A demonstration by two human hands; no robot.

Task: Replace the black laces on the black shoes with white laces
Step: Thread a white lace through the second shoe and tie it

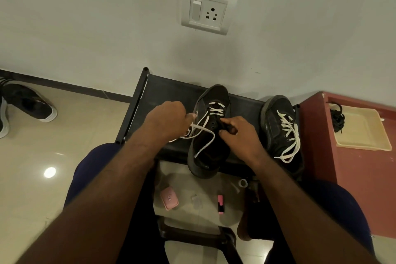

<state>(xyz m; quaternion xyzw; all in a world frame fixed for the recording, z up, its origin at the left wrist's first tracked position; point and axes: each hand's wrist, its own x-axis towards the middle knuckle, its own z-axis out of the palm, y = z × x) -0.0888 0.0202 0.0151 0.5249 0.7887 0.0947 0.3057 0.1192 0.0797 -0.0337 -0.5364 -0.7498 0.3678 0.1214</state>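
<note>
Sitting rightward, laced shoe (pixel 280 128), tray (pixel 364 135), black laces (pixel 337 120)

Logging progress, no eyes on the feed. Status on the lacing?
Left hand pinches white lace. Right hand grips middle shoe, laced partway. Other shoe already white-laced. Nothing blocking.

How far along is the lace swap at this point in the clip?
Done: the shoe on the right looks laced in white to the top, ends loose, and black laces lie in the tray. In hand: the middle shoe has white lace through only its toe-end rows; the left grip pulls it, the right grip holds the shoe. Left: the upper eyelets.
</note>
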